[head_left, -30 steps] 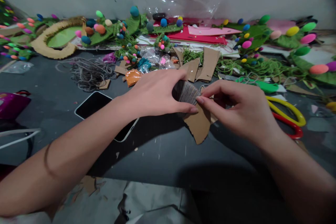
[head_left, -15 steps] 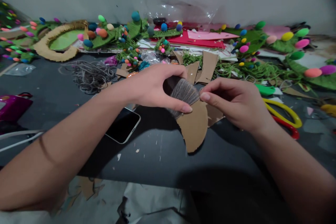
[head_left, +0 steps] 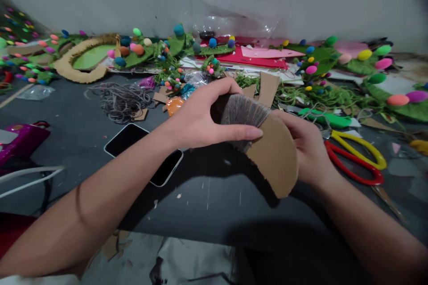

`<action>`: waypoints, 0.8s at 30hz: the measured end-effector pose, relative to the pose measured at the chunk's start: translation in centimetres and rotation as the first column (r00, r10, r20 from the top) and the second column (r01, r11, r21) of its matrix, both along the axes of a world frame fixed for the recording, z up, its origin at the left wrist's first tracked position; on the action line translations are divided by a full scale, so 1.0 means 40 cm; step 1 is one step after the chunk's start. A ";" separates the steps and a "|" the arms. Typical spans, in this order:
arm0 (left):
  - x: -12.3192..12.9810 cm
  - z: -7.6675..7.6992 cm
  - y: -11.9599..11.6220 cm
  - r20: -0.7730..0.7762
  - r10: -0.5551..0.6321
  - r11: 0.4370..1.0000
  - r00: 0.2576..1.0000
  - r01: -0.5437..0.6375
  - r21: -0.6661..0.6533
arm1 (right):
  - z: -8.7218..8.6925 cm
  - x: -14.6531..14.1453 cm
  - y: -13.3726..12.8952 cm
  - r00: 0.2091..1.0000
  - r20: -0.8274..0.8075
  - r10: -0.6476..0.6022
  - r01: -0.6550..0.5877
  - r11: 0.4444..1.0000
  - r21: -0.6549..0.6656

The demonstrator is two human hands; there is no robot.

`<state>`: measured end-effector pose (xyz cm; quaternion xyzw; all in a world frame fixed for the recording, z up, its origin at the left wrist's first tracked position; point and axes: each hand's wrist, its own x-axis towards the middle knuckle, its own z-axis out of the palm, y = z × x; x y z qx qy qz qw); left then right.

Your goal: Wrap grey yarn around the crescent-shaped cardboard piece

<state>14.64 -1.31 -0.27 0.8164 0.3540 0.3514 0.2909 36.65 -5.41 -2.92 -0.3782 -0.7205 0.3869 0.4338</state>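
Observation:
A curved cardboard piece (head_left: pixel 276 158) is held up over the dark table, its upper left part wrapped in grey yarn (head_left: pixel 242 110). My left hand (head_left: pixel 214 118) grips the wrapped part, thumb in front and fingers around the back. Behind the bare cardboard's right edge is my right hand (head_left: pixel 306 147), its fingertips mostly hidden, so what they pinch cannot be made out. A loose tangle of grey yarn (head_left: pixel 125 100) lies on the table to the left.
A phone (head_left: pixel 125 139) lies beneath my left forearm. Scissors with red and yellow handles (head_left: pixel 354 173) are at the right. Green pieces with coloured balls, a C-shaped cardboard form (head_left: pixel 68 71) and red sheets (head_left: pixel 257 59) line the back. A purple object (head_left: pixel 28 140) sits at left.
The cardboard piece has shifted right and turned, its lower end swinging rightward. My right fingers have gone from its front edge to behind it. The whole view has shifted slightly.

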 end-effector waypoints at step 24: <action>0.007 -0.024 0.009 0.000 0.532 0.845 0.846 -0.531 0.065 | -0.003 -0.060 -0.063 0.992 -0.020 -0.124 0.117 0.966 -0.231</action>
